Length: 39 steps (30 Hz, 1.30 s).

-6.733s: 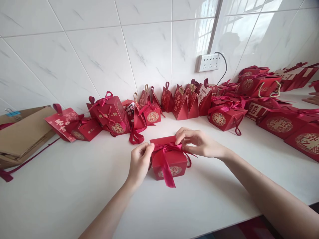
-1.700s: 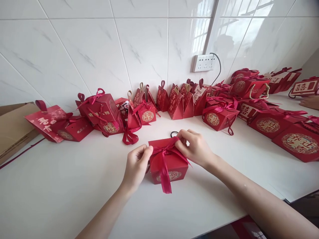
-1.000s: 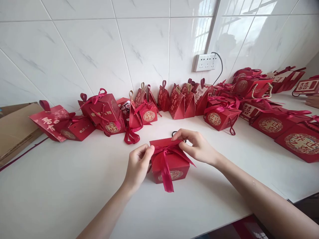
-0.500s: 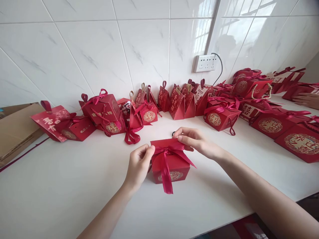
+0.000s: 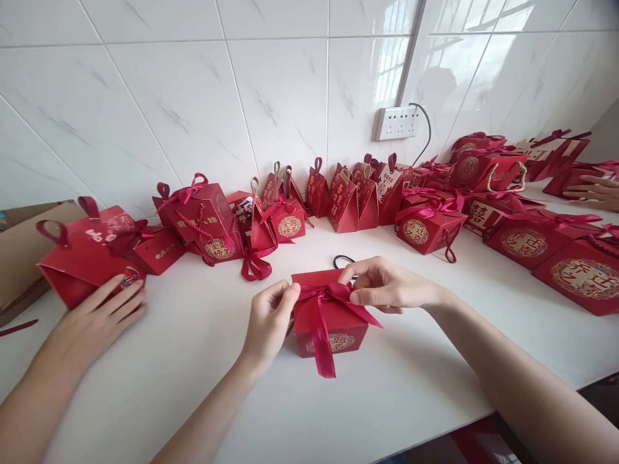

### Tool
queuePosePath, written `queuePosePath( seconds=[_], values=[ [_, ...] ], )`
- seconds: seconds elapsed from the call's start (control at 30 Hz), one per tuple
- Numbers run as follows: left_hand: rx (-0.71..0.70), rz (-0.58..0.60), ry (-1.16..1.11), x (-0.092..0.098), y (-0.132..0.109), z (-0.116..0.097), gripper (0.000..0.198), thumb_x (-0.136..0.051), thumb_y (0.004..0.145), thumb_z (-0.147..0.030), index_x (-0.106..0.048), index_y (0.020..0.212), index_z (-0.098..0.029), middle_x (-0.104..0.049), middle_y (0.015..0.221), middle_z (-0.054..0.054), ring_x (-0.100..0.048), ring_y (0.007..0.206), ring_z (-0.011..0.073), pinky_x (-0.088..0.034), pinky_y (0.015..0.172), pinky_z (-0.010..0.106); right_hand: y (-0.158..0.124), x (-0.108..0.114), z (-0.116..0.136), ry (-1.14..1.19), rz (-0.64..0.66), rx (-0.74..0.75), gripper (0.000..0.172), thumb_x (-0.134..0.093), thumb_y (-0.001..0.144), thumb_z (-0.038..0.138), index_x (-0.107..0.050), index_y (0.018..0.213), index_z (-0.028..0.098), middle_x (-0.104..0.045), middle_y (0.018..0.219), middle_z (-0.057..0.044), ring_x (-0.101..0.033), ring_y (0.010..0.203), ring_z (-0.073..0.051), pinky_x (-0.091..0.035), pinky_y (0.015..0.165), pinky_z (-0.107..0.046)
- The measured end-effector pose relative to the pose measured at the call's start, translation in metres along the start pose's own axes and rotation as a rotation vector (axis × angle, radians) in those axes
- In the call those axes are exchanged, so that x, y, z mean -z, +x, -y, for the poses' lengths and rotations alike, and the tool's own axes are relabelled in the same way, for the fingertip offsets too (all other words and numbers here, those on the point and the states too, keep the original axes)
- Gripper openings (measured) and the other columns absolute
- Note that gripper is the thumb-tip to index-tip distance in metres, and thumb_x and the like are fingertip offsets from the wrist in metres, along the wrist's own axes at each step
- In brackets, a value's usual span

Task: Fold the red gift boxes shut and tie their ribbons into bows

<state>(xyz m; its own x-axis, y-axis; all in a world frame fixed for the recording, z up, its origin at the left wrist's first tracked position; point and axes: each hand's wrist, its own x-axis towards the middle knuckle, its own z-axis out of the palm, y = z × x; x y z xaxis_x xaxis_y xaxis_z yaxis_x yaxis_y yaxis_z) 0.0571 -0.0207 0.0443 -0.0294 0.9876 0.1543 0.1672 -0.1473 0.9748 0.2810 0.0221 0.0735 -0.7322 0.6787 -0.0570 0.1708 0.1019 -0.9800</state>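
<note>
A small red gift box with a gold emblem stands on the white counter in front of me. A dark pink ribbon is tied over its top, one tail hanging down the front. My left hand is closed, pinching the box's upper left corner. My right hand pinches the ribbon at the top right of the box. A black cord loop lies just behind the box.
Several red gift boxes and bags line the tiled wall. Larger flat red boxes lie at right. Another person's hand rests on a red bag at left; another hand shows at far right. Brown cardboard lies far left.
Another person's arm has come in at left and a red bag now stands there under the hand. My right hand has shifted along the ribbon; my left hand has stayed on the box.
</note>
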Motion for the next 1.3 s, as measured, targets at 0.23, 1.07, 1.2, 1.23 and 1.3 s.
queuePosePath(
  seconds=[0.23,1.07,1.2,1.23,1.3],
  values=[
    [0.007,0.003,-0.005,0.000,0.002,0.002,0.044,-0.054,0.080,-0.041,-0.024,0.056,-0.020,-0.022,0.053,-0.006,-0.022,0.045,0.0068,-0.020,0.039,0.020,0.001,-0.005,-0.002,0.109,0.000,0.048,0.023,-0.065,0.083,0.035,-0.055,0.085,0.015,-0.045,0.043,0.009,-0.035,0.028,-0.004,-0.020,0.027,-0.014],
    [0.000,0.020,-0.017,0.000,0.001,0.002,0.043,-0.054,0.079,-0.040,-0.024,0.057,-0.020,-0.022,0.054,-0.006,-0.021,0.047,0.0063,-0.020,0.041,0.019,0.009,-0.005,-0.002,0.101,-0.248,-0.029,0.033,-0.064,0.077,0.044,-0.049,0.068,0.016,-0.045,0.043,0.006,-0.038,0.035,-0.005,-0.023,0.042,-0.020],
    [0.000,0.023,-0.019,0.000,0.001,0.002,0.043,-0.054,0.079,-0.041,-0.024,0.057,-0.020,-0.022,0.054,-0.006,-0.021,0.047,0.0066,-0.020,0.041,0.019,0.010,-0.005,-0.003,0.091,-0.228,-0.049,0.041,-0.067,0.078,0.051,-0.048,0.067,0.016,-0.043,0.043,0.007,-0.039,0.035,-0.006,-0.026,0.041,-0.019],
    [0.000,0.024,-0.019,0.000,0.001,0.002,0.043,-0.054,0.079,-0.040,-0.024,0.057,-0.020,-0.022,0.054,-0.006,-0.021,0.047,0.0066,-0.020,0.041,0.019,0.010,-0.006,-0.003,0.091,-0.225,-0.057,0.043,-0.067,0.077,0.053,-0.047,0.065,0.016,-0.042,0.043,0.007,-0.039,0.035,-0.006,-0.027,0.040,-0.019],
    [-0.004,0.030,-0.022,0.001,0.001,0.002,0.043,-0.054,0.080,-0.040,-0.024,0.057,-0.020,-0.022,0.054,-0.006,-0.021,0.048,0.0067,-0.020,0.041,0.019,0.012,-0.006,-0.004,0.105,-0.222,-0.063,0.046,-0.068,0.077,0.053,-0.044,0.061,0.017,-0.039,0.044,0.008,-0.040,0.035,-0.006,-0.029,0.039,-0.019]
  ],
)
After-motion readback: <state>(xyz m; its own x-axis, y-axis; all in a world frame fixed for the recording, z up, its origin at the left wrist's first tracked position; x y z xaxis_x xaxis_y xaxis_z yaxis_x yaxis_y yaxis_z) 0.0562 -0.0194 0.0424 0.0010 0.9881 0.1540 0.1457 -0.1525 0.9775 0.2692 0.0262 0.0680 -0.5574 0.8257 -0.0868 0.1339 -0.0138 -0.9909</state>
